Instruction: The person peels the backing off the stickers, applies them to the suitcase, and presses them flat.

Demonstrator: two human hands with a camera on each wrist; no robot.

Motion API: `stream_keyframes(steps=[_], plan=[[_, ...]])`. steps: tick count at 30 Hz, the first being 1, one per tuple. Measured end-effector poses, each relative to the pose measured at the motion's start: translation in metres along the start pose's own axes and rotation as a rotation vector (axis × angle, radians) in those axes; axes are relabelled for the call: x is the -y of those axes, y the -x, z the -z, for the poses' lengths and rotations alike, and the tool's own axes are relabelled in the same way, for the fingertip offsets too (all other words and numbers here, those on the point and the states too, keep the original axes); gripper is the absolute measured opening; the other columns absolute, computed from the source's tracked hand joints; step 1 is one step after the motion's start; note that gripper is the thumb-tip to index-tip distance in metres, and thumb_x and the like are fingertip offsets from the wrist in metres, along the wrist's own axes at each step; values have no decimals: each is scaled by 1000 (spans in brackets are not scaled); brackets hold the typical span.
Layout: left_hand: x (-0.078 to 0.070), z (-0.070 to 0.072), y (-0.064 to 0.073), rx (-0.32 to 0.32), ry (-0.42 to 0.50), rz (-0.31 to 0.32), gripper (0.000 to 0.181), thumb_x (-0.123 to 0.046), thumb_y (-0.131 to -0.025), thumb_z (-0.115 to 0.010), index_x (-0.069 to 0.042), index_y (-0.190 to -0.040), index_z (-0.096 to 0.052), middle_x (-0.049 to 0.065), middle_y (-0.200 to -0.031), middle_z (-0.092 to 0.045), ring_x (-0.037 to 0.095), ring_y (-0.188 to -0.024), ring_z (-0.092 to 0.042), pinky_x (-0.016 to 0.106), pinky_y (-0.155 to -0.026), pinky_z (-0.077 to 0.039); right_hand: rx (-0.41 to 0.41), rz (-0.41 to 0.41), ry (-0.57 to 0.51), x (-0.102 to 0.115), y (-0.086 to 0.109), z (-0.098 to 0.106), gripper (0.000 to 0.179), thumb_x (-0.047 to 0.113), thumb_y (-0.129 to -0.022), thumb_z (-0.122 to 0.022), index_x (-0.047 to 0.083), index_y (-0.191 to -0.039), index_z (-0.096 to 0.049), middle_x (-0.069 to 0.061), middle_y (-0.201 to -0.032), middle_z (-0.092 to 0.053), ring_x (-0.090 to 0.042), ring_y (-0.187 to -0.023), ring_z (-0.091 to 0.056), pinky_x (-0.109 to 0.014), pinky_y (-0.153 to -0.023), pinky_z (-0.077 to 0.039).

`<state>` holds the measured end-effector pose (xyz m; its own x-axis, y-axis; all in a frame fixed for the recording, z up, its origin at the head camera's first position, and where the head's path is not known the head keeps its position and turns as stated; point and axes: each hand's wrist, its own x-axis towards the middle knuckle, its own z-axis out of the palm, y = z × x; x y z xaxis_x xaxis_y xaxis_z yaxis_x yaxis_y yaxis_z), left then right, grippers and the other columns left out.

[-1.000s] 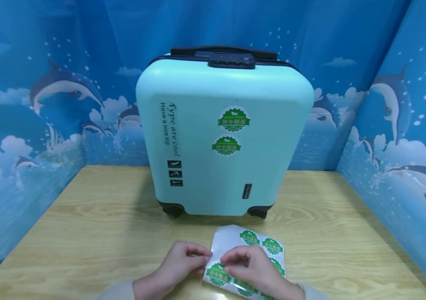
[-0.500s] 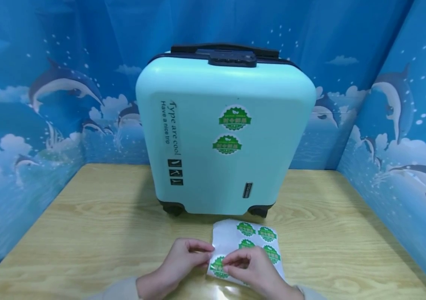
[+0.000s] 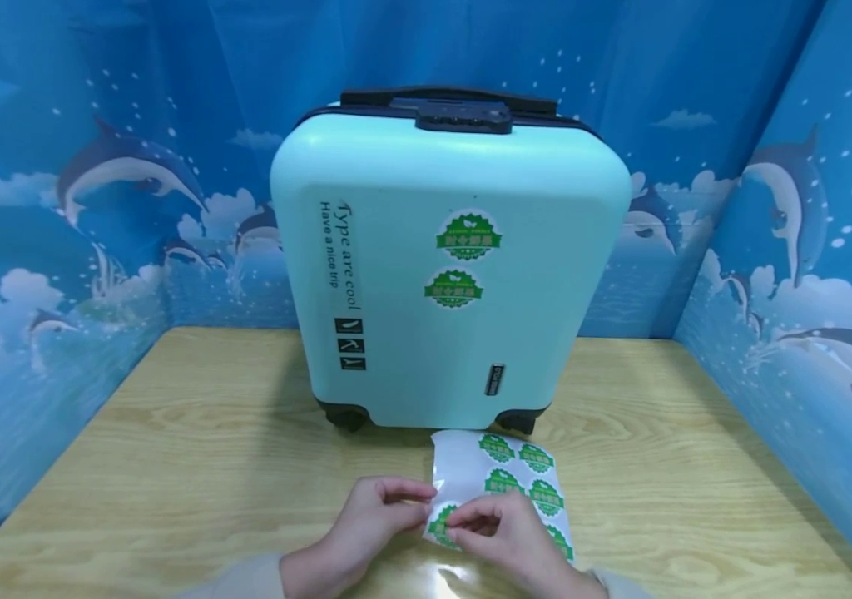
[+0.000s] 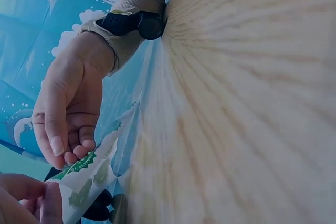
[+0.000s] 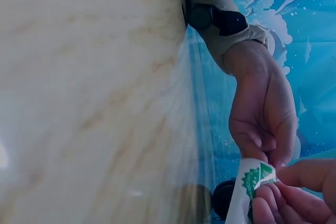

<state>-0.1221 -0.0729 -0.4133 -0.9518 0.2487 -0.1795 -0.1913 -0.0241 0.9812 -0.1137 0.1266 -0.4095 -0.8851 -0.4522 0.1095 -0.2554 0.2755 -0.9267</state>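
Note:
A white sheet of round green stickers (image 3: 456, 462) is held in front of the suitcase, its upper left part bare of stickers. My left hand (image 3: 366, 524) pinches the sheet's left edge between thumb and fingers. With thumb and index finger, my right hand (image 3: 508, 532) pinches the lower-left green sticker (image 3: 438, 526), whose right side the fingertips cover. In the right wrist view the sheet (image 5: 240, 192) stands tilted off the table, the sticker's corner bent at the fingertips. The left wrist view shows the sheet's underside (image 4: 73, 203) between both hands.
A mint-green suitcase (image 3: 411, 358) stands upright behind the hands, bearing two green stickers, an upper one (image 3: 468, 236) and a lower one (image 3: 453, 289). It stands on a wooden table (image 3: 209, 449). Blue dolphin-print curtains (image 3: 126, 274) enclose the back and sides.
The sheet has moved away from me, towards the suitcase, with its far edge now close to the base. Both hands keep their pinch; the left has shifted slightly right.

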Motion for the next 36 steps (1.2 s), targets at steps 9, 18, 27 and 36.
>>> stream_keyframes(steps=[9,18,27,36], plan=[[1,-4,-2,-19,35,29,26,3,-75,-67,4,-101,-67,6,-92,-69,12,-76,-62,23,-71,-56,-56,-35,34,0,-3,-1,12,13,-80,-74,4,-87,-73,-5,-82,-71,-4,-71,-64,-21,-66,-55],[1,-7,-4,15,69,27,26,4,-75,-66,5,-101,-65,5,-86,-67,13,-76,-62,22,-71,-55,-64,-113,-21,-1,-5,-3,14,16,-81,-73,2,-84,-72,-7,-77,-71,-4,-66,-63,-19,-62,-53],[1,-8,-5,58,160,22,33,8,-78,-63,8,-110,-55,7,-87,-69,12,-74,-64,23,-70,-56,-53,-106,-56,-2,-7,-3,17,16,-84,-70,-2,-83,-70,-11,-72,-69,-8,-62,-63,-19,-58,-52],[2,-5,-6,60,113,57,33,4,-79,-64,9,-111,-55,4,-84,-67,11,-73,-63,23,-70,-56,3,-109,-83,-4,-7,-2,17,13,-83,-70,-4,-85,-69,-12,-77,-70,-5,-66,-63,-18,-60,-53]])
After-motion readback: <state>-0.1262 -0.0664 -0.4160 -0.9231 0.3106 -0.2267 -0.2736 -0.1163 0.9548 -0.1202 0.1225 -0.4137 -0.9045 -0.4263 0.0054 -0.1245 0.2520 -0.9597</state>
